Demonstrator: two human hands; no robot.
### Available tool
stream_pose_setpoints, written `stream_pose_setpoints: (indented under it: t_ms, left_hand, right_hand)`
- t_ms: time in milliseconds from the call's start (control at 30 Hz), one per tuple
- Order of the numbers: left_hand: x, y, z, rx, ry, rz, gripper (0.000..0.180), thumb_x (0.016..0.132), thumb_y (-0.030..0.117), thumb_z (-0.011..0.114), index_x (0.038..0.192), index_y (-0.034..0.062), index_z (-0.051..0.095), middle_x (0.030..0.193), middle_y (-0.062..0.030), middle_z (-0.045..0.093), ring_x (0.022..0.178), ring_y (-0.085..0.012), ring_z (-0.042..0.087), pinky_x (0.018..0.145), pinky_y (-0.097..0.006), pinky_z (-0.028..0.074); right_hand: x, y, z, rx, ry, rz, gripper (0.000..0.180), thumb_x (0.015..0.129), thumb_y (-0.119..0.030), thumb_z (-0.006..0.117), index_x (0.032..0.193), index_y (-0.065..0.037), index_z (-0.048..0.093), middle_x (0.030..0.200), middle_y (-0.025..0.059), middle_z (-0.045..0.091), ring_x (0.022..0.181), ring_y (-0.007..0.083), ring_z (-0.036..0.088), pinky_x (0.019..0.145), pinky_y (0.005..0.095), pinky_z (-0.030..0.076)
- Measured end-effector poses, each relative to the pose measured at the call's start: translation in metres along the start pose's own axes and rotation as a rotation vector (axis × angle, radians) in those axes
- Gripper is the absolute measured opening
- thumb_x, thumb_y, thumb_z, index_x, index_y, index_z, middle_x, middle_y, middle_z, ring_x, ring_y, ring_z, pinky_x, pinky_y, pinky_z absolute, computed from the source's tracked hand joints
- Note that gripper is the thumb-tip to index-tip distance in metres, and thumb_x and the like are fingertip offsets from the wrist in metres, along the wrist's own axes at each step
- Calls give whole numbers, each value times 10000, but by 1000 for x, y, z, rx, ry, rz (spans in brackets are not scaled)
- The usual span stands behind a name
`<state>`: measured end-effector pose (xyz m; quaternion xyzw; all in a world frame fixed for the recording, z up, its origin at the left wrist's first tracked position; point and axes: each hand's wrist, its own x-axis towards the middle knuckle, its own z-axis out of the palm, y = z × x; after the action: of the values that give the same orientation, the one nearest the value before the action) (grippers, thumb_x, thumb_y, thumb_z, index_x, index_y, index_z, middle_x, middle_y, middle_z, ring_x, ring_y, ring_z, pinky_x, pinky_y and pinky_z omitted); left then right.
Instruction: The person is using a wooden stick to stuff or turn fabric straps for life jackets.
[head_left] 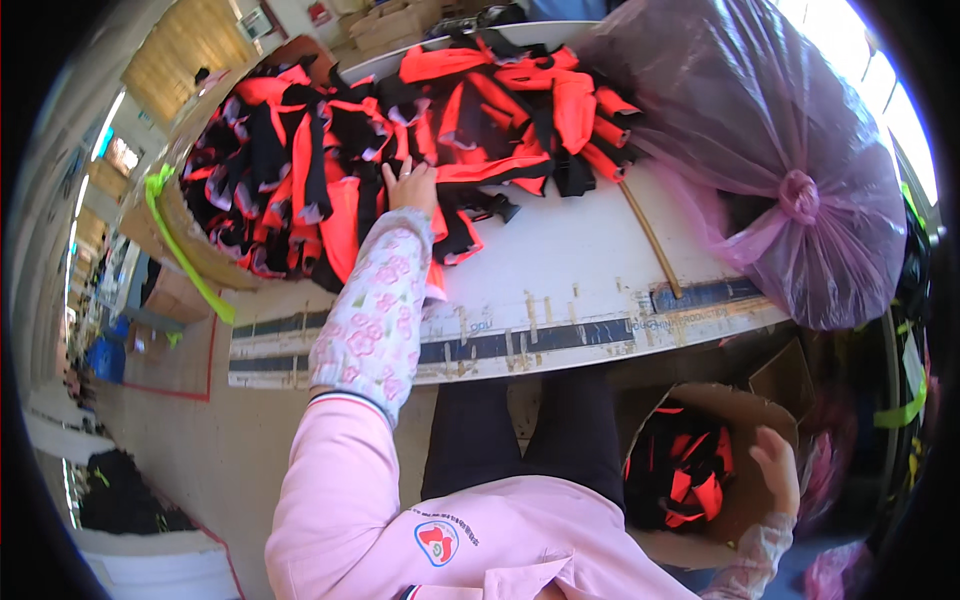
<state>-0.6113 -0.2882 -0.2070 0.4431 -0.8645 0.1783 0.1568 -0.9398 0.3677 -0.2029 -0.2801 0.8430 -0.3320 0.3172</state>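
Note:
My left hand reaches onto a heap of fabric pieces in bright orange-red and black, piled on the white table. Its fingers are stretched out and apart on the near side of the heap, touching the pieces. A black-and-orange strip lies at the heap's near edge, beside that wrist. Down at the right, my right hand hangs by the rim of a cardboard box, fingers extended and nothing in them. Inside the box lie more orange-red and black pieces.
A large purple plastic bag, knotted, bulges over the table's right side. Near it a thin wooden stick lies on the white table. Another carton with a yellow-green strap stands against the left side.

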Motion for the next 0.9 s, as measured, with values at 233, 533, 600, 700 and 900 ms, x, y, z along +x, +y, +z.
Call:
stream_pose_setpoints:
  t_ms: [233, 533, 600, 700, 900]
  left_hand:
    - [-15, 110, -118, -182, 36, 704, 235, 776, 68, 445, 975, 96, 568, 825, -89, 608, 827, -255, 604, 914, -443, 386]
    - [-115, 169, -141, -1753, -273, -164, 116, 889, 102, 537, 976, 29, 558, 792, -44, 593, 608, -144, 573, 573, -265, 473]
    - [-164, 184, -118, -2090, -371, -558, 184, 892, 98, 526, 1065, 35, 538, 868, -66, 621, 683, -187, 632, 666, -332, 551]
    - [-244, 191, -66, -2223, -605, -856, 196, 921, 130, 477, 1080, 17, 490, 894, -155, 628, 767, -247, 654, 714, -358, 557]
    - [-304, 195, -72, -2091, -840, -944, 264, 889, 113, 502, 1122, -8, 477, 1016, -163, 600, 889, -248, 625, 829, -367, 502]
  right_hand:
    - [60, -163, 90, -66, 165, -654, 427, 737, 19, 625, 1150, -16, 524, 1085, 152, 565, 1009, 292, 554, 831, 316, 455]
    - [97, -239, 226, 302, 237, -845, 735, 674, -64, 703, 1323, -112, 361, 1309, 241, 356, 1136, 407, 431, 922, 407, 401]
    - [99, -214, 223, 279, 49, -704, 714, 692, -21, 664, 1330, -141, 367, 1332, 237, 334, 1135, 397, 450, 905, 397, 418]
    - [100, -161, 227, 219, -212, -661, 663, 710, -2, 643, 1312, -158, 411, 1358, 185, 330, 1090, 320, 510, 857, 356, 450]
    - [96, -138, 254, 175, -253, -644, 536, 696, 96, 517, 1203, -77, 507, 1294, 163, 389, 1083, 303, 506, 874, 302, 434]
